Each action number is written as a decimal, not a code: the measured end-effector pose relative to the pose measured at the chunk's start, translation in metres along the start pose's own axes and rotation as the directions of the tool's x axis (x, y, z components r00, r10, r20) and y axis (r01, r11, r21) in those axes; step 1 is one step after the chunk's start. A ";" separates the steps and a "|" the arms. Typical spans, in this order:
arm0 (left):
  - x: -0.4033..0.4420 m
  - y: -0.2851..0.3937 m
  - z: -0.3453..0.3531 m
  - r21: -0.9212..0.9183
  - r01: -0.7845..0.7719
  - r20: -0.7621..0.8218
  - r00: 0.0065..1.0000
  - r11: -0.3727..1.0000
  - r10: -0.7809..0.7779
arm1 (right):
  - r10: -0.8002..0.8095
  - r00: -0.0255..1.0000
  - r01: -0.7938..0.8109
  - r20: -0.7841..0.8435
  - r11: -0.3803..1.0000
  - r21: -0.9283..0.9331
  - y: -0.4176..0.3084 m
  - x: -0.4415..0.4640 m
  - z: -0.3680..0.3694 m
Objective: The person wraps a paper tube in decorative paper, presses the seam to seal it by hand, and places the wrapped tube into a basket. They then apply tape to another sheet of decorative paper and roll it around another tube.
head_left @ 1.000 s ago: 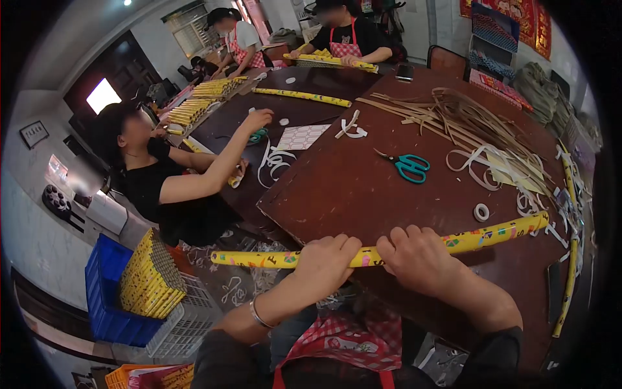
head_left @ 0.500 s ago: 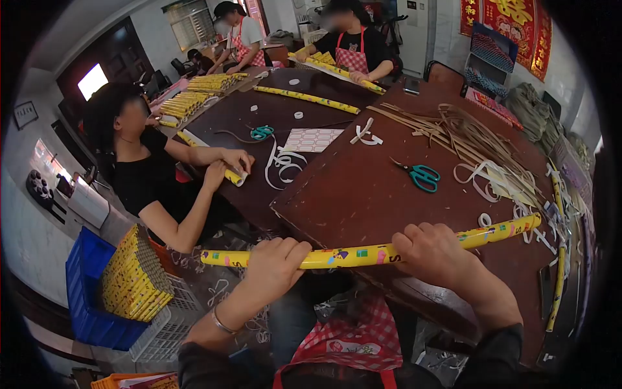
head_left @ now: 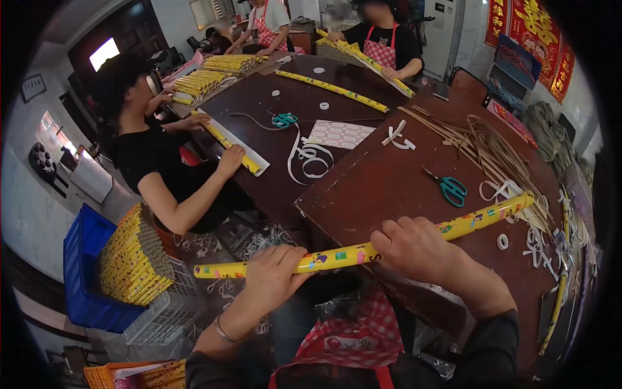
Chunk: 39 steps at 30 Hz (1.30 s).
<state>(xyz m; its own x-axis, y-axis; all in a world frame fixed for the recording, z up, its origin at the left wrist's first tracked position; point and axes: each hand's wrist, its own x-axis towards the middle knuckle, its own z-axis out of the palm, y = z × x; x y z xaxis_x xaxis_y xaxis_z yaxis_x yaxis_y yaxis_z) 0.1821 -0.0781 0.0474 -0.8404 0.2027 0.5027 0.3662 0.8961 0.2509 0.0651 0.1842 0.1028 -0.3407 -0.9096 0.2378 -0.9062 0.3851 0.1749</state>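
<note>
A long yellow roll of patterned wrapping paper (head_left: 340, 259) spans in front of me, its right end higher than its left. My left hand (head_left: 275, 275) is wrapped around it near the left end. Closer to the middle, my right hand (head_left: 414, 247) grips the same roll with fingers curled over the top. The right part of the roll lies above the brown table (head_left: 382, 175), while the left part is out past the table's edge. Teal-handled scissors (head_left: 451, 190) and a small white tape ring (head_left: 503, 242) lie on the table beyond the roll.
Brown strips (head_left: 483, 146) and white ribbon scraps lie at the right. A co-worker (head_left: 162, 149) at the left handles another yellow roll (head_left: 227, 142); others work farther back. A blue crate (head_left: 81, 279) of stacked rolls stands on the floor at the lower left.
My view has shifted, and the roll now tilts more steeply, right end up. Both hands keep hold of it. The co-worker's hands have spread apart along their roll, with white paper showing.
</note>
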 end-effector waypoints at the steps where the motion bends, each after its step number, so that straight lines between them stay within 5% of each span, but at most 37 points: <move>1: -0.004 0.001 -0.005 0.028 0.021 -0.043 0.999 0.999 -0.019 | -0.007 1.000 0.007 -0.007 1.000 0.003 -0.002 0.005 0.001; 7: -0.041 0.005 -0.033 0.047 0.197 -0.092 0.977 0.979 -0.192 | -0.166 0.970 0.158 -0.180 0.986 -0.057 -0.014 0.030 -0.002; 14: -0.059 0.014 -0.042 -0.038 0.493 0.208 0.855 0.869 -0.476 | -0.216 0.961 0.189 -0.173 0.969 -0.161 -0.026 0.026 -0.013; 24: -0.062 0.036 -0.030 -0.119 0.310 0.178 0.941 0.943 -0.287 | -0.190 0.975 0.162 -0.117 0.964 -0.210 -0.028 -0.019 -0.016; 30: -0.072 0.043 -0.030 -0.140 0.504 0.252 0.850 0.852 -0.462 | -0.243 0.944 0.166 -0.222 0.934 -0.317 -0.037 -0.023 -0.024; 36: -0.050 0.058 -0.034 -0.235 0.290 0.316 0.925 0.928 -0.209 | -0.387 0.880 0.246 -0.275 0.868 -0.432 -0.044 -0.014 -0.042; 38: -0.045 0.055 -0.035 -0.288 0.459 0.562 0.792 0.840 -0.240 | -0.392 0.878 0.257 -0.275 0.870 -0.420 -0.042 -0.014 -0.043; 39: -0.047 0.054 -0.034 -0.293 0.457 0.563 0.792 0.840 -0.235 | -0.397 0.874 0.269 -0.279 0.875 -0.401 -0.041 -0.015 -0.043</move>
<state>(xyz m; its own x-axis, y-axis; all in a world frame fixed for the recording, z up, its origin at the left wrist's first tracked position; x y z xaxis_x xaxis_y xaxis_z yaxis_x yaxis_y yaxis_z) 0.2546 -0.0523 0.0655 -0.9770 0.1721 -0.1261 0.0403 0.7293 0.6830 0.1181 0.1884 0.1328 0.1318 -0.9046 0.4053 -0.7844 0.1548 0.6006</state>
